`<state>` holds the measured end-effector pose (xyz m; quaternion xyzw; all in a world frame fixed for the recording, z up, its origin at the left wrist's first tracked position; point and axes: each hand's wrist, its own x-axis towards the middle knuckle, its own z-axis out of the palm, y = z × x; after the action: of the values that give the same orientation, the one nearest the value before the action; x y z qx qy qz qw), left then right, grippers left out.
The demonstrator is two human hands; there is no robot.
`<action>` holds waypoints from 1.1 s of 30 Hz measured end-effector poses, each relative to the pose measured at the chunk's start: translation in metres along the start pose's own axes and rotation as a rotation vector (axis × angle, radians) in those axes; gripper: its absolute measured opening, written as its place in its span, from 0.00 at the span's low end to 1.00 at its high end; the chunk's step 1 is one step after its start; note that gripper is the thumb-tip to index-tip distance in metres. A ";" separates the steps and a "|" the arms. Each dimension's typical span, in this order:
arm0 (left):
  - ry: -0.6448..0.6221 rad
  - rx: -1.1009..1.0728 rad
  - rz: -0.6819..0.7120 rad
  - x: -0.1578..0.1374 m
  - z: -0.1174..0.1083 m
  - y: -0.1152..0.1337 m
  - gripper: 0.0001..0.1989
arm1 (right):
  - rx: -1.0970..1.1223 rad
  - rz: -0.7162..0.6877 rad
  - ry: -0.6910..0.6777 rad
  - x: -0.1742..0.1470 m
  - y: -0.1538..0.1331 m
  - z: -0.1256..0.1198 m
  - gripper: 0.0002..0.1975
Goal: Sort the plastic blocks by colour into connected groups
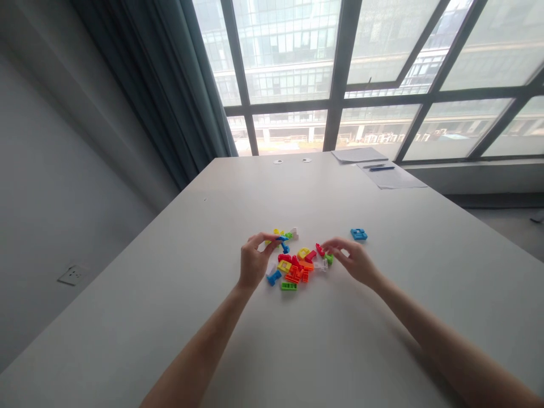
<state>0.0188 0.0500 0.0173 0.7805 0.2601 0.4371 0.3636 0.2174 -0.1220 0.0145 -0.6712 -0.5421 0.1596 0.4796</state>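
My left hand (254,258) is closed, pinching a small blue plastic building block (281,238) between thumb and fingertips. Just below that block is another blue block (285,248). My right hand (352,258) reaches the right side of the pile with its fingers apart. Its fingertips are at a red block (319,249), beside a green block (328,259); whether they touch it I cannot tell. Between the hands lie several loose blocks, among them an orange block (293,275), a yellow block (284,266), a clear block (322,265) and a green block (289,287).
A separate blue block (359,234) lies beyond my right hand on the white table (263,192). Sheets of paper (395,177) and dark pens (381,168) rest at the far right edge. A dark curtain (170,85) hangs at the left, and windows stand behind the table.
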 end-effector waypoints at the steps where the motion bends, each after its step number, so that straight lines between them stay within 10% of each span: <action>1: 0.007 -0.053 0.004 -0.003 0.002 0.007 0.06 | 0.089 0.054 -0.068 -0.002 -0.010 0.009 0.16; 11: -0.086 -0.175 0.260 -0.017 0.014 0.027 0.03 | 0.524 0.268 -0.142 -0.014 -0.045 0.038 0.20; 33: -0.345 -0.065 0.194 -0.020 0.016 0.022 0.11 | -0.103 -0.110 0.040 -0.009 -0.023 0.019 0.14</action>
<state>0.0247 0.0168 0.0197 0.8530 0.1031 0.3382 0.3839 0.1867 -0.1223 0.0209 -0.6671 -0.5760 0.0915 0.4635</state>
